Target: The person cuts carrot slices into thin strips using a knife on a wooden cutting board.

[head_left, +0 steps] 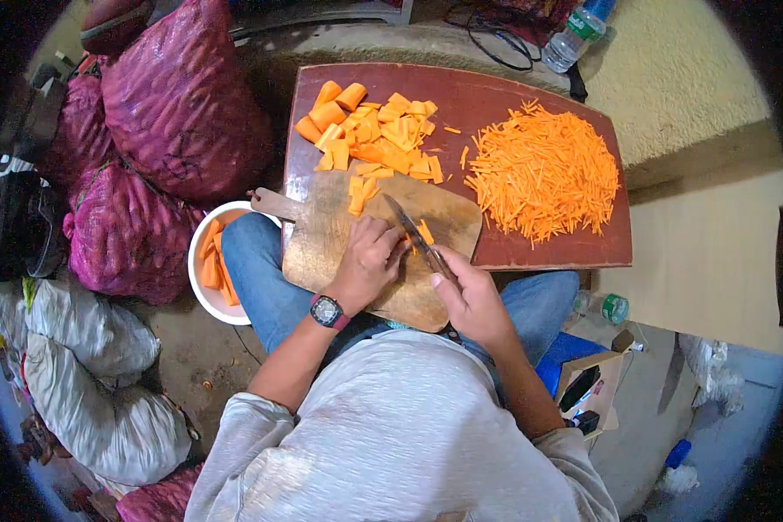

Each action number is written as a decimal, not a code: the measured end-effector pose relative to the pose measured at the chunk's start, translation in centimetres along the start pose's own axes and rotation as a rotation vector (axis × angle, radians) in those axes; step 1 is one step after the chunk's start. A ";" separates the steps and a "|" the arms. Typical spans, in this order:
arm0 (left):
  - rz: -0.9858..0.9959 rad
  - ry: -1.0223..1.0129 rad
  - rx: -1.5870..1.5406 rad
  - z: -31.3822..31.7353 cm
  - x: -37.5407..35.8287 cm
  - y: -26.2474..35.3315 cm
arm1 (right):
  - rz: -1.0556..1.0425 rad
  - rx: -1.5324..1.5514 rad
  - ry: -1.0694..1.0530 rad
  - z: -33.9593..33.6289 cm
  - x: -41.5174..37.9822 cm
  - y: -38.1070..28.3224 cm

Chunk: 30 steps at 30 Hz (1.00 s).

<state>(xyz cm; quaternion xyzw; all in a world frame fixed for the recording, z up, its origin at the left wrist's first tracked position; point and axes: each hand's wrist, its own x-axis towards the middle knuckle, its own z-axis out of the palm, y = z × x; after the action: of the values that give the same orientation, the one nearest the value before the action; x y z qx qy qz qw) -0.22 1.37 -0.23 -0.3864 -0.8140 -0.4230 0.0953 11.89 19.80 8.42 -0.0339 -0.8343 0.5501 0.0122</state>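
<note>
My right hand [471, 297] grips a knife [406, 219] by its handle, with the blade angled up and left over the wooden cutting board [326, 252]. My left hand [372, 261] is curled down on the board beside the blade, its fingertips on carrot slices that are mostly hidden beneath them. A few cut carrot strips [424, 231] lie just right of the blade. Carrot slices [363, 191] rest on the board's upper edge. Beyond it are a heap of carrot slices and chunks [374, 130] and, to the right, a large pile of carrot sticks [544, 174].
The board lies partly on a red-brown table [557, 255], its lower part over my lap. A white bucket [197, 291] with peeled carrots stands by my left knee. Filled pink mesh sacks [183, 104] and white sacks [104, 409] line the left. A plastic bottle [574, 39] stands behind the table.
</note>
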 end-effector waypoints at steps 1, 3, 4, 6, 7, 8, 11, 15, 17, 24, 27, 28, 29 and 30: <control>-0.017 -0.014 0.011 -0.1 -0.1 0.1 | 0.081 0.001 -0.002 -0.1 -0.2 -0.6; -0.035 -0.028 0.026 -0.4 -0.2 0.2 | 0.159 0.005 -0.008 -0.2 -0.3 -1.7; -0.049 -0.012 0.022 -0.5 -0.2 0.3 | 0.131 -0.011 0.039 -0.3 -0.3 -2.1; -0.056 0.000 0.017 -0.4 -0.2 0.3 | 0.103 -0.025 0.094 -0.3 -0.6 -2.0; -0.081 0.053 -0.029 -0.3 -0.2 0.3 | 0.104 -0.027 0.052 -0.3 -0.8 -1.6; -0.105 0.105 -0.076 -0.2 -0.2 0.3 | 0.106 -0.029 0.011 -0.4 -1.1 -1.3; -0.203 0.206 -0.150 -0.8 0.1 0.3 | 0.208 0.047 -0.065 -0.1 -1.1 -2.6; -0.313 0.218 -0.204 -0.5 -0.2 -0.2 | 0.223 0.106 -0.079 -0.8 -0.7 0.4; -0.240 0.184 -0.163 -0.5 0.2 0.1 | 0.177 0.115 -0.037 -3.0 -0.4 3.5; -0.096 0.053 0.004 -0.6 0.5 0.3 | 0.187 -0.291 0.367 -12.2 1.2 4.4; -0.099 0.031 0.011 -0.8 0.8 0.7 | 0.022 -0.433 0.386 -12.1 0.4 4.1; -0.108 0.023 0.016 -0.9 1.0 0.9 | -0.074 -0.563 0.364 -11.6 -0.1 4.0; -0.091 0.016 0.014 -0.9 1.4 1.3 | -0.160 -0.612 0.352 -10.8 -0.7 4.6; -0.075 0.031 -0.009 -0.9 2.0 2.0 | -0.154 -0.612 0.370 -10.4 -1.2 4.3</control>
<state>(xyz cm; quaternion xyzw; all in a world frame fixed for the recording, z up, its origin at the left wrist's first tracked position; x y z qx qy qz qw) -0.31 2.41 2.51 -0.3494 -0.8243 -0.4361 0.0903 13.85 30.90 8.57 -0.0717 -0.9441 0.2569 0.1936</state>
